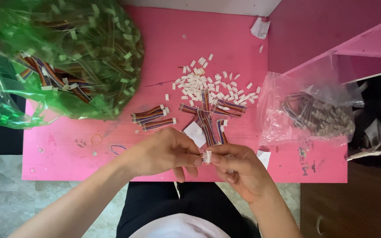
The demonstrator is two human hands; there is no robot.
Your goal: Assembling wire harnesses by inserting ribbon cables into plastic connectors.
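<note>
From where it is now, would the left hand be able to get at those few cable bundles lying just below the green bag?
Probably yes. The left hand sits close to the cable bundles, with only bare pink table between them. But its fingers are pinching a small white connector together with the right hand, so it would need to let go first.

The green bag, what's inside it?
Inside the green bag lie many striped ribbon cables with small white plugs on their ends, seen through the see-through plastic. The pile is thick and the plastic crinkled, so whatever lies deeper under the top cables stays hidden.
</note>
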